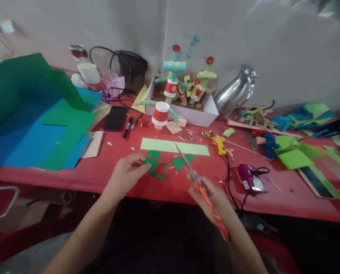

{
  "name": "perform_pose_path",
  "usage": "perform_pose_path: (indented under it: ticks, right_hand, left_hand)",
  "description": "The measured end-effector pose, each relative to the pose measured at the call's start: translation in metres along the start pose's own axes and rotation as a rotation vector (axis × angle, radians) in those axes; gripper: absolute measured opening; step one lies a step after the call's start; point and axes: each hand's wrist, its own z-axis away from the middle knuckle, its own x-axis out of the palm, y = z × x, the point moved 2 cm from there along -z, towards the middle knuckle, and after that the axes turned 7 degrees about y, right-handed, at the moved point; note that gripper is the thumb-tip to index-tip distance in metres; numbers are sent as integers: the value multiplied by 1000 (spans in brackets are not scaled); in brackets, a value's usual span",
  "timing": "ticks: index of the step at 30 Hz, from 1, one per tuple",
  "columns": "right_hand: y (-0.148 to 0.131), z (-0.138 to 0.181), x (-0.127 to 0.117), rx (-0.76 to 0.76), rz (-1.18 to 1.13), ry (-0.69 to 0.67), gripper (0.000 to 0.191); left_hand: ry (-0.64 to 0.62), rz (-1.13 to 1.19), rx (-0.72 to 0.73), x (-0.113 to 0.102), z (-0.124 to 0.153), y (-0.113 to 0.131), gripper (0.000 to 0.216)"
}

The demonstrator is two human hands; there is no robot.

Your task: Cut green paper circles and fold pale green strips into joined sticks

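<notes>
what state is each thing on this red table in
left hand, pinching the green cutout's edge
green cutout, middle cut out, held at its left side
right hand, closed around the scissors
scissors, blades look together, tips pointing away
phone, face up, screen dark
white box, open, paper figures upright inside
glue gun, lying on its side

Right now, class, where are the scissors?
In the head view, right of centre: the scissors are held in the right hand, tips reaching up-left to the light green paper strip.
</notes>
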Motion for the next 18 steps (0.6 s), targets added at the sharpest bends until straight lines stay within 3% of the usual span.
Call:
perform_pose_path:
  ticks: [3,6,8,11,14,18]
  right_hand:
    - [4,-21,-20,18,325,166,41]
    - [11,-38,-29,41,561,232,43]
    - [15,-48,-30,61,675,251,43]
    - [19,-61,-28,45,800,271,41]
    - [19,-69,-27,-41,911,257,38]
    - [10,-65,-22,-132,1072,272,33]
  left_hand:
    - [-138,-188,196,8,3,-8,9]
    - [-311,-198,268,19,12,-17,11]
    - [-331,-248,296,22,17,-21,10]
    - [-224,-392,361,17,13,-24,7]
    - [-16,-488,431,6,1,-22,11]
    - [231,-373,364,-8,-11,-24,15]
